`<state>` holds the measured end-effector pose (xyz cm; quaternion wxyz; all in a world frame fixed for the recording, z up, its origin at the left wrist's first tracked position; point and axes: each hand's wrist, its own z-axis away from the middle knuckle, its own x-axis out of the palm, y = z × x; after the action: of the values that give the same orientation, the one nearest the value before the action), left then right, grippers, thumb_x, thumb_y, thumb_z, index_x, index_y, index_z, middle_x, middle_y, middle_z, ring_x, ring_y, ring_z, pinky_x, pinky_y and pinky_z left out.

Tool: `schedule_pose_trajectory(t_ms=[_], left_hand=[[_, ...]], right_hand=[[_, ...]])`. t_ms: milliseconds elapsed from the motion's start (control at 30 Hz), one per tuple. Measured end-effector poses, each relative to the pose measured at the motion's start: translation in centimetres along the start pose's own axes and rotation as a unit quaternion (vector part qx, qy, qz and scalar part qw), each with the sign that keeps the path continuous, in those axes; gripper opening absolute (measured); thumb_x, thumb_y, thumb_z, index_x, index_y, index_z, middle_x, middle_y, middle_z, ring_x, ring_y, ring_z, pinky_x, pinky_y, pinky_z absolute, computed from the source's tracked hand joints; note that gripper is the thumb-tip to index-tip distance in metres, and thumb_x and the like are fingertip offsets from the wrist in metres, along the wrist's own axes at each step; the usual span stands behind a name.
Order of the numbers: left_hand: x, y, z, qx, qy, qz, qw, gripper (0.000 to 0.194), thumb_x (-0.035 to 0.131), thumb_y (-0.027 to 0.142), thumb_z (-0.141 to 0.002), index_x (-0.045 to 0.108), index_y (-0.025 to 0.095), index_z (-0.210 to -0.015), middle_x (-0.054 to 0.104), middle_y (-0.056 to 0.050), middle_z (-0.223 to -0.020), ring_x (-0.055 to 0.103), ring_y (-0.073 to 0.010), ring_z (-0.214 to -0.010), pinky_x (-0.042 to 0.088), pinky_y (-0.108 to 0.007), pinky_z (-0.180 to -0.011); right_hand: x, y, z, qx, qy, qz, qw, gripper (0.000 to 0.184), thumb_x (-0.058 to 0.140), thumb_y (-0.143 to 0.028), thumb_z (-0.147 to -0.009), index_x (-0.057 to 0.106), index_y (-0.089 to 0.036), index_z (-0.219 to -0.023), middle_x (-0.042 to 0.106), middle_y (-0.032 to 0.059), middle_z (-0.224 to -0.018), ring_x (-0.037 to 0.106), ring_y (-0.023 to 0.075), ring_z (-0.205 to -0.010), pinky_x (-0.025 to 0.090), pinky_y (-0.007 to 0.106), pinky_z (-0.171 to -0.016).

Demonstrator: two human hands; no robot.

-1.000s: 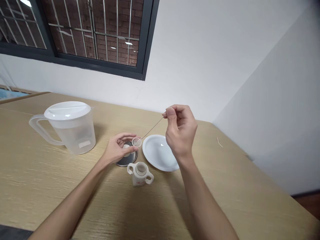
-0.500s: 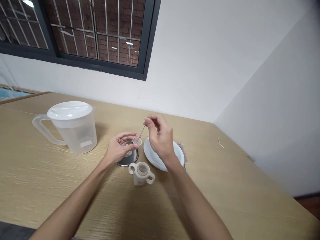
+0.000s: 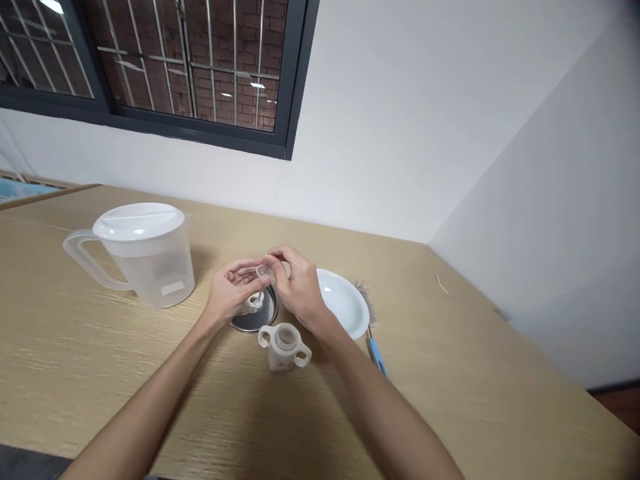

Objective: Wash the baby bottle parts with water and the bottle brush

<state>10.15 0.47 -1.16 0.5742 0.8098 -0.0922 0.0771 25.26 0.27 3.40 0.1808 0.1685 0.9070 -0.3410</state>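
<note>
My left hand [image 3: 229, 291] is closed on a small translucent round cup-like piece [image 3: 263, 271], which looks like a bottle teat. My right hand [image 3: 299, 283] is pinched at the rim of that piece. The thin rod it grips is mostly hidden by the fingers. Beneath my left hand, a white ring-shaped part [image 3: 256, 301] sits on a shiny round metal dish [image 3: 254, 323]. Nearer to me stands an open two-handled baby bottle [image 3: 284, 347], upright. Partly behind my right wrist lies a white plate [image 3: 346, 303].
At the left stands a lidded clear pitcher [image 3: 145, 257]. A bristle brush with a blue handle [image 3: 376, 357] lies right of the plate. Farther right is a thin pale strip [image 3: 442, 284]. The wall [image 3: 360, 167] and barred window [image 3: 200, 73] bound the table's back.
My right hand has come down and left to the piece, and the rod that showed between the hands is now mostly hidden. The blue brush handle has come into view.
</note>
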Motion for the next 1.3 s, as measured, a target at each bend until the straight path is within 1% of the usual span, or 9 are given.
schedule_pose_trajectory(t_ms=[133, 267, 500, 700, 833, 933, 1033, 1133, 1300], left_hand=[[-0.2, -0.4, 0.0, 0.037, -0.010, -0.056, 0.998, 0.044, 0.091, 0.029, -0.054, 0.072, 0.014, -0.090, 0.077, -0.012, -0.098, 0.072, -0.0257, -0.095, 0.055, -0.037, -0.090], [-0.2, -0.6, 0.1, 0.050, -0.027, -0.068, 0.996, 0.037, 0.091, 0.029, -0.054, 0.070, 0.015, -0.081, 0.077, -0.011, -0.092, 0.072, -0.0262, -0.094, 0.055, -0.036, -0.089], [0.2, -0.1, 0.3, 0.064, -0.037, -0.070, 0.995, 0.036, 0.089, 0.026, -0.054, 0.071, 0.014, -0.082, 0.077, -0.013, -0.093, 0.073, -0.0260, -0.091, 0.057, -0.036, -0.086], [0.5, 0.6, 0.5, 0.064, -0.054, -0.097, 0.992, 0.032, 0.088, 0.026, -0.055, 0.071, 0.015, -0.080, 0.078, -0.013, -0.094, 0.074, -0.0263, -0.091, 0.058, -0.037, -0.086], [0.3, 0.4, 0.4, 0.044, -0.065, -0.101, 0.992, 0.033, 0.089, 0.027, -0.053, 0.072, 0.015, -0.079, 0.078, -0.014, -0.094, 0.074, -0.0275, -0.090, 0.059, -0.039, -0.085], [0.2, 0.3, 0.3, 0.034, -0.070, -0.091, 0.993, 0.036, 0.089, 0.027, -0.053, 0.074, 0.015, -0.083, 0.078, -0.014, -0.095, 0.074, -0.0279, -0.091, 0.059, -0.039, -0.085], [0.0, 0.2, 0.2, 0.031, -0.071, -0.074, 0.994, 0.047, 0.090, 0.026, -0.052, 0.073, 0.015, -0.094, 0.078, -0.013, -0.098, 0.073, -0.0273, -0.091, 0.059, -0.038, -0.085], [0.0, 0.3, 0.2, 0.029, -0.075, -0.060, 0.995, 0.058, 0.091, 0.024, -0.051, 0.070, 0.013, -0.104, 0.077, -0.014, -0.101, 0.073, -0.0274, -0.093, 0.058, -0.038, -0.087], [0.1, 0.6, 0.2, 0.023, -0.085, -0.050, 0.995, 0.060, 0.091, 0.023, -0.052, 0.068, 0.013, -0.106, 0.077, -0.016, -0.101, 0.073, -0.0278, -0.095, 0.057, -0.039, -0.089]], right_hand=[[-0.5, -0.3, -0.3, 0.020, 0.025, -0.023, 0.999, 0.014, 0.050, -0.027, -0.095, 0.060, -0.021, -0.088, 0.068, 0.0025, -0.083, 0.064, 0.0160, -0.081, 0.048, 0.028, -0.075], [-1.7, -0.6, -0.7, 0.030, 0.089, -0.055, 0.994, 0.015, 0.051, -0.031, -0.096, 0.059, -0.021, -0.090, 0.067, 0.0023, -0.083, 0.066, 0.0155, -0.081, 0.050, 0.028, -0.076], [-3.5, -1.0, -1.0, 0.038, 0.137, -0.080, 0.987, 0.017, 0.054, -0.035, -0.096, 0.060, -0.020, -0.090, 0.068, 0.0018, -0.082, 0.066, 0.0149, -0.081, 0.052, 0.029, -0.076], [-4.7, -1.4, -1.5, 0.019, 0.178, -0.065, 0.982, 0.017, 0.055, -0.035, -0.096, 0.060, -0.020, -0.089, 0.066, 0.0011, -0.081, 0.065, 0.0138, -0.079, 0.052, 0.029, -0.074], [-6.6, -1.8, -2.1, -0.026, 0.244, -0.046, 0.968, 0.016, 0.055, -0.034, -0.096, 0.059, -0.020, -0.089, 0.063, 0.0006, -0.081, 0.064, 0.0134, -0.078, 0.053, 0.030, -0.076], [-8.1, -2.0, -2.2, -0.038, 0.284, -0.037, 0.957, 0.017, 0.055, -0.035, -0.096, 0.058, -0.020, -0.091, 0.062, 0.0007, -0.083, 0.064, 0.0138, -0.079, 0.054, 0.033, -0.079], [-8.6, -2.2, -2.2, -0.038, 0.284, -0.044, 0.957, 0.016, 0.056, -0.035, -0.096, 0.058, -0.020, -0.090, 0.061, 0.0005, -0.083, 0.064, 0.0140, -0.079, 0.055, 0.035, -0.079], [-8.2, -2.3, -2.1, -0.038, 0.272, -0.061, 0.960, 0.016, 0.056, -0.035, -0.096, 0.058, -0.020, -0.090, 0.061, 0.0005, -0.083, 0.064, 0.0140, -0.079, 0.055, 0.035, -0.079], [-7.2, -2.3, -2.1, -0.030, 0.241, -0.063, 0.968, 0.015, 0.056, -0.033, -0.096, 0.058, -0.020, -0.090, 0.063, 0.0005, -0.082, 0.064, 0.0132, -0.078, 0.055, 0.032, -0.076]])
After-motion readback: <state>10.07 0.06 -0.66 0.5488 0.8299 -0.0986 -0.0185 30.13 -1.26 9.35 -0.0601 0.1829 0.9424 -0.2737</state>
